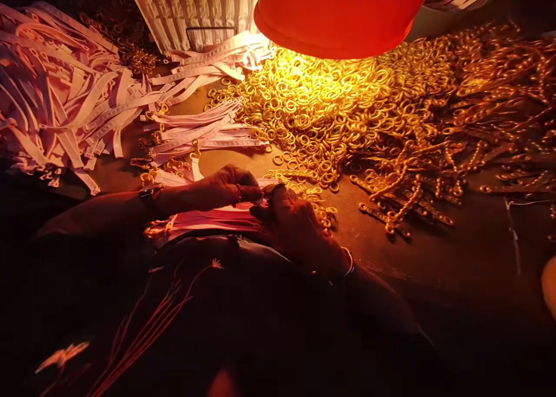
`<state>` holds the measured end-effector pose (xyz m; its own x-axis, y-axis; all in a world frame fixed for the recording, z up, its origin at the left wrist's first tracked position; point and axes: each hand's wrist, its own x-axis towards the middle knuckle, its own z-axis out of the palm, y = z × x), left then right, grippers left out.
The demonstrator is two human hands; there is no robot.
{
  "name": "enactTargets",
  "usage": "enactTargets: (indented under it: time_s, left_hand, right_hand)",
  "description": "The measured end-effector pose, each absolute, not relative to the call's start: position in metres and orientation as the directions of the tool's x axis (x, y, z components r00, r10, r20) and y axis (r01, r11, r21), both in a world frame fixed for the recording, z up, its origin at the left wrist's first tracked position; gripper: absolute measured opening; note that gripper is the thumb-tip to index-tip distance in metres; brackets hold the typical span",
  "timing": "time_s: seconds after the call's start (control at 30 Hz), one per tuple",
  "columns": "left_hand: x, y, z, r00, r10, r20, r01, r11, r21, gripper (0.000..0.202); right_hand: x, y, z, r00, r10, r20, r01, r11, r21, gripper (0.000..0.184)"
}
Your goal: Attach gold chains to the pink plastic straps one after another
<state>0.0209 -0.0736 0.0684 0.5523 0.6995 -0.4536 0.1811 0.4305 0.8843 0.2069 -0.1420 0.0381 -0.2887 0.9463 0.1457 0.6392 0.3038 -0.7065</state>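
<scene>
- Left hand (208,191) and right hand (295,226) meet at a bundle of perforated pale strips (204,220), which lies directly under the fingers; both sets are curled and close together, though any actual pinch cannot be told.
- The strips look light and limp, likely easiest taken by the bundle's edge.
- Just past the right fingers, small gold-coloured rings (324,211) spill across a brown work surface (382,258); they look stiff and apt to roll.
- Beyond the fingers, a heap of rings (304,113) glows under a red lampshade (339,14).
- Farther right, gold-coloured chains (434,177) sprawl; farther left, more strips (65,101) pile up.
</scene>
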Motion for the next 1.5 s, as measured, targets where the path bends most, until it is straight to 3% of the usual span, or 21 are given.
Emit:
enactTargets:
  time_s: [0.13, 0.3, 0.6, 0.73, 0.83, 0.93, 1.03, 1.13, 1.27, 1.33, 1.43, 1.5]
  left_hand:
    - [0.014, -0.102, 0.06, 0.607, 0.663, -0.438, 0.152, 0.444, 0.883, 0.02]
    - [0.012, -0.114, 0.055, 0.565, 0.725, -0.395, 0.076, 0.431, 0.899, 0.022]
    - [0.015, -0.11, 0.035, 0.547, 0.665, -0.508, 0.102, 0.55, 0.829, 0.039]
    - [0.014, -0.113, 0.035, 0.541, 0.656, -0.526, 0.101, 0.571, 0.815, 0.036]
    - [0.01, -0.108, 0.043, 0.553, 0.678, -0.484, 0.15, 0.491, 0.858, 0.033]
    - [0.0, -0.087, 0.062, 0.554, 0.709, -0.435, 0.365, 0.263, 0.893, 0.027]
    - [-0.018, -0.058, 0.08, 0.509, 0.783, -0.357, 0.64, -0.067, 0.765, 0.031]
    - [-0.035, -0.04, 0.078, 0.424, 0.839, -0.34, 0.844, -0.23, 0.485, 0.039]
    - [-0.039, -0.046, 0.043, 0.471, 0.804, -0.363, 0.882, -0.427, 0.199, 0.038]
    - [-0.037, -0.054, 0.025, 0.509, 0.776, -0.373, 0.86, -0.472, 0.191, 0.042]
    - [-0.038, -0.061, 0.005, 0.449, 0.793, -0.412, 0.893, -0.384, 0.234, 0.051]
    - [-0.041, -0.061, -0.002, 0.404, 0.781, -0.476, 0.913, -0.319, 0.253, 0.05]
  right_hand:
    - [0.201, -0.163, 0.029, -0.309, 0.947, 0.09, 0.601, 0.268, -0.753, 0.023]
    - [0.194, -0.164, 0.029, -0.263, 0.964, -0.045, 0.494, 0.095, -0.864, 0.019]
    - [0.187, -0.153, 0.035, -0.422, 0.895, -0.145, 0.483, 0.086, -0.872, 0.019]
    - [0.186, -0.146, 0.034, -0.456, 0.881, -0.126, 0.513, 0.145, -0.846, 0.018]
    - [0.191, -0.141, 0.038, -0.487, 0.868, -0.092, 0.553, 0.225, -0.802, 0.022]
    - [0.201, -0.137, 0.048, -0.453, 0.887, -0.088, 0.614, 0.24, -0.752, 0.031]
    - [0.211, -0.133, 0.052, -0.338, 0.941, 0.011, 0.663, 0.246, -0.707, 0.034]
    - [0.211, -0.125, 0.039, -0.238, 0.961, 0.139, 0.753, 0.273, -0.599, 0.031]
    - [0.203, -0.111, 0.01, -0.254, 0.943, 0.213, 0.83, 0.326, -0.452, 0.024]
    - [0.203, -0.105, 0.001, -0.316, 0.938, 0.14, 0.827, 0.345, -0.445, 0.026]
    - [0.207, -0.104, 0.0, -0.374, 0.927, 0.013, 0.835, 0.343, -0.431, 0.029]
    - [0.209, -0.109, 0.004, -0.392, 0.92, 0.005, 0.839, 0.36, -0.408, 0.028]
